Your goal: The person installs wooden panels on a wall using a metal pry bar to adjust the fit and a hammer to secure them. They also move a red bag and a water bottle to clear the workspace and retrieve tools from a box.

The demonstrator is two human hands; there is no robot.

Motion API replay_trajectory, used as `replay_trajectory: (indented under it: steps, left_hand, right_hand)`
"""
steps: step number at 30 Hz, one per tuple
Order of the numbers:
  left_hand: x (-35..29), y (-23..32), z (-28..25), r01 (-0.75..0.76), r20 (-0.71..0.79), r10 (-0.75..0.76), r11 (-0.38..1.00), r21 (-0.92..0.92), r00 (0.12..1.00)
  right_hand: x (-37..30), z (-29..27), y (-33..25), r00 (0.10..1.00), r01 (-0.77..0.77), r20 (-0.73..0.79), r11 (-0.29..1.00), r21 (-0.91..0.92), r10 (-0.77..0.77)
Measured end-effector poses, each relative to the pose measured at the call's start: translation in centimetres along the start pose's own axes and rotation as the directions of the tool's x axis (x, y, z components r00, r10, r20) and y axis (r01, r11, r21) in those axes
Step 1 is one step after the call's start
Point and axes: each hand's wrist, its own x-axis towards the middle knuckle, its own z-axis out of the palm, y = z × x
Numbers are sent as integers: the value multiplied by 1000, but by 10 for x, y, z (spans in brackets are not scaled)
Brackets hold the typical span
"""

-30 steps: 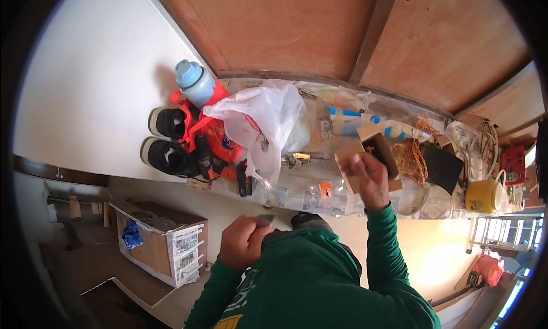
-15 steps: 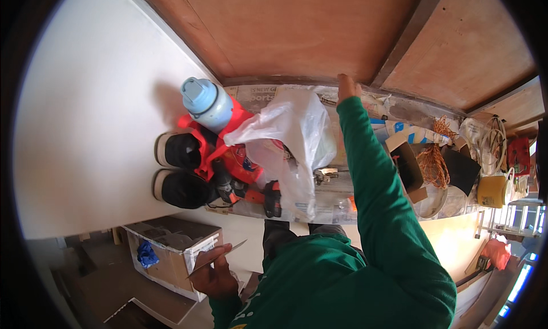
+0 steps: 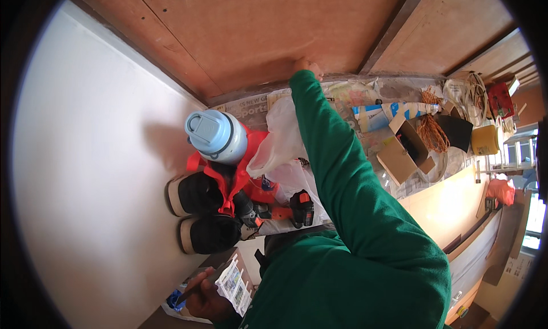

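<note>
My right hand [image 3: 308, 67] reaches up and rests against the reddish-brown wooden panel [image 3: 245, 32], just above its dark lower frame strip. Its fingers look curled in, and whatever they may hold is hidden. Low on the left, my left hand [image 3: 206, 301] is closed around a thin, flat, dark piece [image 3: 193, 286], seen nearly edge-on. Below the panel, a newspaper-covered shelf [image 3: 251, 105] carries a white plastic bag [image 3: 279, 129], partly behind my right sleeve. Beside it are a red bag [image 3: 229, 183] and a black-and-red cordless power tool [image 3: 301, 208].
A light-blue bottle [image 3: 220, 136] and black shoes [image 3: 200, 193] stand by the white wall [image 3: 103, 152]. Rightward lie an open cardboard box [image 3: 402, 155], orange cord [image 3: 432, 134] and a yellow container [image 3: 484, 139]. A printed carton [image 3: 234, 286] sits below, near my left hand.
My right hand has moved left along the panel's lower edge. The view has shifted, and my left hand sits lower, still holding the flat piece.
</note>
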Motion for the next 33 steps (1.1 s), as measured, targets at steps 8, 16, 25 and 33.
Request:
replay_trajectory:
  steps: [8, 16, 25, 33]
  left_hand:
    - [9, -2, 12, -50, -23, 49, 996, -69, 999]
    - [2, 9, 21, -54, -98, 51, 998, -27, 994]
    - [-6, 31, 34, -51, -82, 64, 988, 149, 995]
    - [1, 19, 33, -289, 17, 289, 957, 25, 957]
  right_hand:
    - [-4, -64, 5, 565, 456, 779, 890, -17, -274]
    - [-57, -257, 24, -555, 516, 551, 262, 815, -623]
    - [-88, -300, 29, -705, 578, 590, 163, 800, -394]
    - [-120, -292, 62, -600, 520, 648, 387, 761, -468]
